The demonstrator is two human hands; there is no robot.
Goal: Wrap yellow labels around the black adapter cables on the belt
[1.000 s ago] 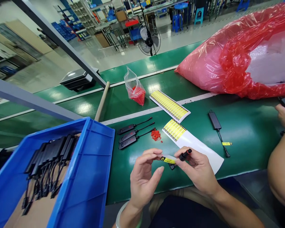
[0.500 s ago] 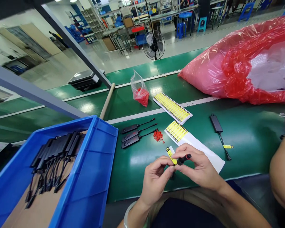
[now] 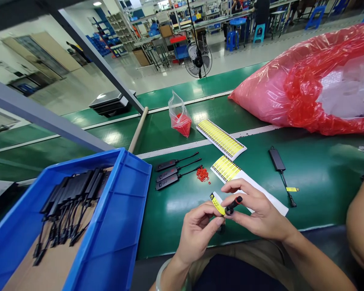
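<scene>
From here I see my right hand (image 3: 261, 212) pinching a black connector (image 3: 233, 205) with a red ring between thumb and fingers. My left hand (image 3: 198, 230) grips the base of a yellow label (image 3: 217, 203), right beside the connector. Beyond both hands lie two label sheets (image 3: 226, 169) and loose red rings (image 3: 202, 174). Left of the hands stands a blue bin (image 3: 115, 218) holding black modules (image 3: 75, 190); a labelled module (image 3: 277, 159) lies beyond the right hand, farther right.

Single head-worn camera, set above the near edge of the green workbench (image 3: 245, 218). It faces forward and down, hands close below, factory floor farther off.
</scene>
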